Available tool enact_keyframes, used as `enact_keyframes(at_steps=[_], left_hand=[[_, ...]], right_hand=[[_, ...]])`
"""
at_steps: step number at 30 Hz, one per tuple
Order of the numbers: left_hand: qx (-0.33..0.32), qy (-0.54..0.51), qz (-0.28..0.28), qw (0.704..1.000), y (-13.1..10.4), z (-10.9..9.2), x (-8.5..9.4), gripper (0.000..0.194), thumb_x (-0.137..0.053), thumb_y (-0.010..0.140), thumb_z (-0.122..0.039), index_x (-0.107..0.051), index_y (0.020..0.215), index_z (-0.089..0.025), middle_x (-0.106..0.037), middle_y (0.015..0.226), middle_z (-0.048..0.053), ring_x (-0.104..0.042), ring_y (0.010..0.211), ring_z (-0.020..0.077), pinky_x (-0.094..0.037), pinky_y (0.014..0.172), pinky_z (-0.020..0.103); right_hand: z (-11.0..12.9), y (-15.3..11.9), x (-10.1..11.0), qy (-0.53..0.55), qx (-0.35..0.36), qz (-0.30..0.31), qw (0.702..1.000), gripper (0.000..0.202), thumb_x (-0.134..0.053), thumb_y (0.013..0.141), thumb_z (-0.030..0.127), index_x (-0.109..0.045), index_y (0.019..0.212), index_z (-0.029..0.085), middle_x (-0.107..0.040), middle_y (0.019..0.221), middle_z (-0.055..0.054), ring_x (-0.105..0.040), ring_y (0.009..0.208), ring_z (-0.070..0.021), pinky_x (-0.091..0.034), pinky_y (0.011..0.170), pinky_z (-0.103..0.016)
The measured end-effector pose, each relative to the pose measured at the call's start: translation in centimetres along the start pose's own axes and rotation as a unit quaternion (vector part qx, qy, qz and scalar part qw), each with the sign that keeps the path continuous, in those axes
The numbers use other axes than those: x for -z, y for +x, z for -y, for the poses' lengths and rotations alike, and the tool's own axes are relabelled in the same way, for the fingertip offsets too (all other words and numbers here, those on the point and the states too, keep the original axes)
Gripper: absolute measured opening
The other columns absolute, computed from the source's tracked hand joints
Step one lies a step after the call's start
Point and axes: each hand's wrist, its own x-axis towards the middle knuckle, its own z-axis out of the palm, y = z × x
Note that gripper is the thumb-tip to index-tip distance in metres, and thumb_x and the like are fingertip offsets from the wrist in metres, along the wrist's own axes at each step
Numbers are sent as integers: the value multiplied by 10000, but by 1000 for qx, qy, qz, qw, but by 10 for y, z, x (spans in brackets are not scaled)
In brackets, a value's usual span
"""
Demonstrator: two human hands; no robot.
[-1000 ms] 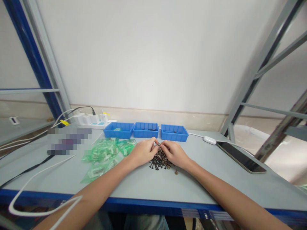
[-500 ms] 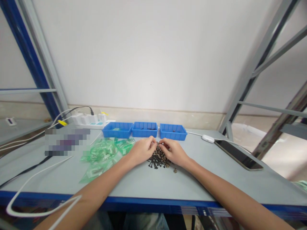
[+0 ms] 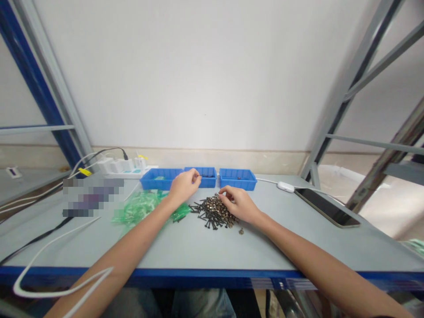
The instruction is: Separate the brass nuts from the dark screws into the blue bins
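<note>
A pile of dark screws and brassy metal pieces (image 3: 213,212) lies on the grey table. My left hand (image 3: 186,183) is at the front of the middle blue bin (image 3: 208,182), its fingers pinched on a thin dark screw. At the pile's right upper edge is my right hand (image 3: 239,202), fingers curled together; what they hold, if anything, is too small to make out. Green plastic bags (image 3: 141,206) lie partly behind my left forearm.
The left blue bin (image 3: 157,181) and right blue bin (image 3: 237,182) flank the middle one. A power strip (image 3: 124,168) with cables stands at the back left. A phone (image 3: 326,207) and a white case (image 3: 285,187) lie on the right. A white cable loops near my left forearm.
My left hand has moved left and away from me, from the pile to the middle bin. My right hand has stayed by the pile, now apart from the left.
</note>
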Motion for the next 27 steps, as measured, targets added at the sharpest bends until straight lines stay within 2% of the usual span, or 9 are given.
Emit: enact_keyframes(at_steps=[4,6,8,11,13,15,20,27], left_hand=[[11,84,-23,996,23,21,-12,267,-387,862,-297,-607,903,-151,-648,905,92,-576,889,232,-438,802,340],[13,120,-59,991,24,27,-19,313,-425,852,-320,-581,1023,-109,-605,1016,138,-522,1001,268,-417,867,379],[-1,128,-68,989,20,29,-23,357,-461,838,-329,-544,1102,-104,-565,1082,146,-485,1050,278,-410,884,392],[-60,79,2,995,8,23,-21,253,-426,852,-281,-585,995,-145,-591,1015,96,-522,994,230,-416,880,351],[-95,32,77,992,0,13,-18,234,-390,861,-258,-605,893,-172,-626,916,60,-564,901,199,-430,840,321],[-106,1,116,988,-6,1,-16,221,-401,847,-246,-612,865,-184,-646,887,49,-580,860,194,-438,801,308],[-146,-9,141,979,-15,-24,-22,226,-407,829,-190,-626,883,-182,-640,899,59,-577,869,196,-436,795,301],[-165,15,154,974,-19,-33,-34,176,-459,821,-222,-613,894,-179,-619,881,63,-566,856,210,-436,777,320]], right_hand=[[-4,2,5,-4,-13,-12,1000,149,-481,845,265,-600,866,178,-593,648,-1,-530,597,-122,-374,596,-232],[-8,2,6,-5,-21,-14,1000,152,-477,847,264,-603,858,178,-596,648,1,-526,592,-119,-370,590,-230],[-11,2,6,-7,-26,-13,1000,155,-474,847,257,-607,850,177,-596,646,1,-520,585,-116,-364,582,-229],[-13,2,5,-11,-28,-2,1000,161,-476,846,256,-614,840,172,-593,639,-2,-514,578,-115,-355,576,-230],[-12,2,4,-11,-22,10,1000,165,-478,846,258,-617,841,170,-590,635,-3,-510,574,-115,-351,574,-230],[-11,2,5,-9,-13,18,1000,165,-479,844,258,-619,845,171,-588,634,-2,-506,573,-114,-347,572,-229],[-12,2,5,-6,-8,13,1000,160,-476,845,246,-618,856,173,-598,649,-4,-501,571,-110,-341,566,-222],[-16,2,1,-3,-1,23,1000,173,-468,847,248,-620,847,164,-603,649,-6,-510,573,-113,-341,566,-220]])
